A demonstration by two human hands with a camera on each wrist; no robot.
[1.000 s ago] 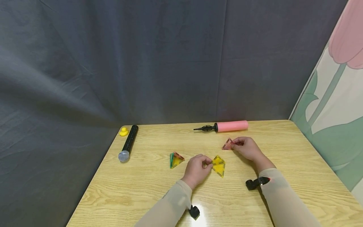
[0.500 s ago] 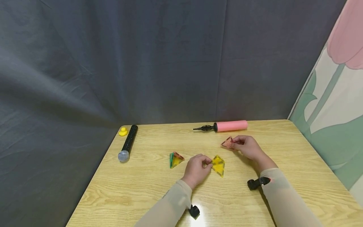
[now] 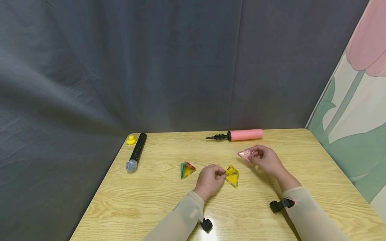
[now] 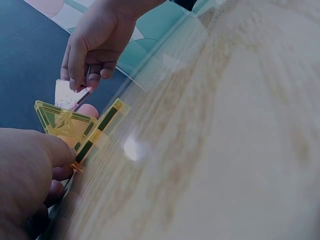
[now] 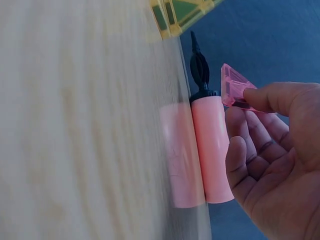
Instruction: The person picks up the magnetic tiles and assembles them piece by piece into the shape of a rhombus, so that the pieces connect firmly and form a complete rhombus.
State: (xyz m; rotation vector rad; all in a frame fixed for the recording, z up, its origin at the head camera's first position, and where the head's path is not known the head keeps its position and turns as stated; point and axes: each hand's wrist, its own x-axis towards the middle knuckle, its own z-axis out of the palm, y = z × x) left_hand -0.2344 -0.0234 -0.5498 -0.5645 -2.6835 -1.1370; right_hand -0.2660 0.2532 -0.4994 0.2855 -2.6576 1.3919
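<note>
My left hand (image 3: 209, 180) pinches the edge of the yellow triangular magnetic tiles (image 3: 233, 174) on the table. In the left wrist view, one yellow tile (image 4: 64, 120) slants up from another yellow tile (image 4: 102, 126) that lies low along the tabletop. Further right, my right hand (image 3: 267, 160) holds a translucent pink triangular magnetic tile (image 3: 245, 154) between thumb and fingers. That pink tile (image 5: 235, 86) is raised and apart from the yellow ones in the right wrist view. Left of my left hand sits a small pointed piece of green, red and yellow triangular tiles (image 3: 188, 170).
A pink hand pump (image 3: 245, 135) with a black nozzle lies along the back of the wooden table (image 3: 132, 204). At the left are a black microphone (image 3: 138, 152) and a yellow rubber duck (image 3: 131, 140). A dark curtain (image 3: 181, 67) hangs behind the table.
The pink tile has turned in my right hand's fingers, and its point now faces left. That hand has shifted slightly right. My left hand and the yellow tiles stay in place.
</note>
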